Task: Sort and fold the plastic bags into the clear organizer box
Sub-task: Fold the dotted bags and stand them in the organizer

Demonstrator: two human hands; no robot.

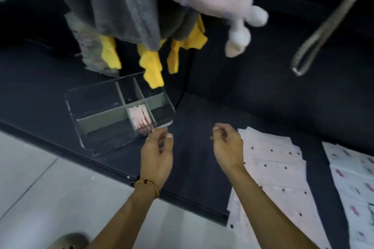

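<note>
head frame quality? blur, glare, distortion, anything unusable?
Head view: motion blur throughout, worst on the hanging clothes up top; wide-angle bending shows along the shelf edge. Dim, dark shelf; the clear organizer box gives only faint edge highlights, though the folded bags inside read fine. Left hand and right hand are soft; the dotted bags are pale, but their print remains legible.

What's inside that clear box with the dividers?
The clear organizer box holds folded pink bags standing in one middle compartment; the others look empty, though yellow cloth overhangs the far corner.
</note>
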